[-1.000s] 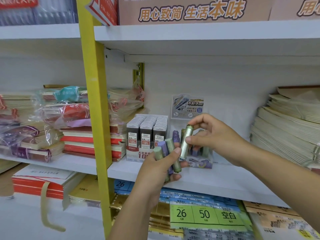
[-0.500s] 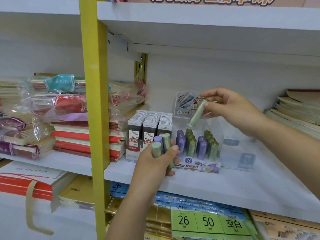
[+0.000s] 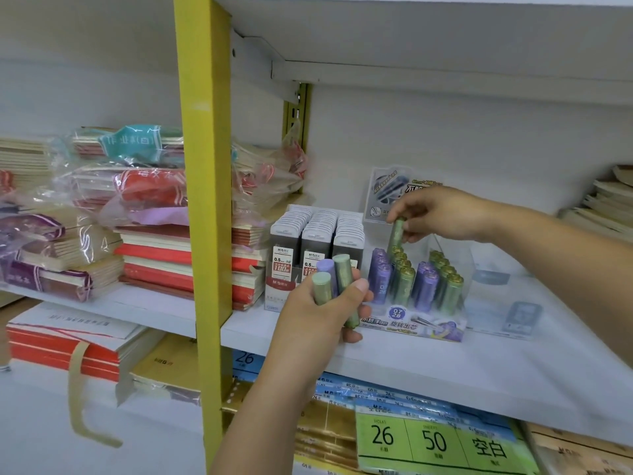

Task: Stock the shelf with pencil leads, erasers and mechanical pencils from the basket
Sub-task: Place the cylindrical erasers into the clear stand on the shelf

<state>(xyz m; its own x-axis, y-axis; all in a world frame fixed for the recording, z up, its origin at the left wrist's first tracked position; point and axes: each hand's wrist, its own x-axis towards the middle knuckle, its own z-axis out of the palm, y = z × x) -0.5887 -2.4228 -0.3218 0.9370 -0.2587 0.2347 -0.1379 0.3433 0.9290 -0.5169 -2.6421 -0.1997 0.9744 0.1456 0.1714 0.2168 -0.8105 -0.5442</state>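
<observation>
- Far left, on shelf [image 3: 445, 365]: wrapped notebook stacks [image 3: 85, 200] in clear plastic w/ teal, red, purple bands.
- Next: yellow upright [image 3: 205, 200] at shelf front, running top to bottom of view.
- Behind and either side of upright: red-and-cream notebooks [image 3: 154, 258], stacked flat.
- Ctr: grey lead boxes [image 3: 317, 231], three rows, marked 0.5, standing in a carton just beside the notebooks.
- In front of boxes: left hand [image 3: 318, 317], fingers curled round three lead tubes [image 3: 344, 279] (two green, one purple), held upright, thumb across front.
- Just right: display tray [image 3: 414, 325] on shelf, beside lead boxes, w/ stocked tubes [image 3: 424, 286] standing in purple and green rows.
- Over tray's back left: right hand [image 3: 442, 214], fingertips pinching green tube [image 3: 396, 231] near its top; tube near upright, lower end at back of a green row; seated or not, can't tell.
- Right of tray: clear plastic box [image 3: 496, 286], blurry.
- Far right: paper stacks [image 3: 603, 207] on same shelf.
- Below shelf, right of ctr: green pack [image 3: 438, 443] marked 26 and 50.
</observation>
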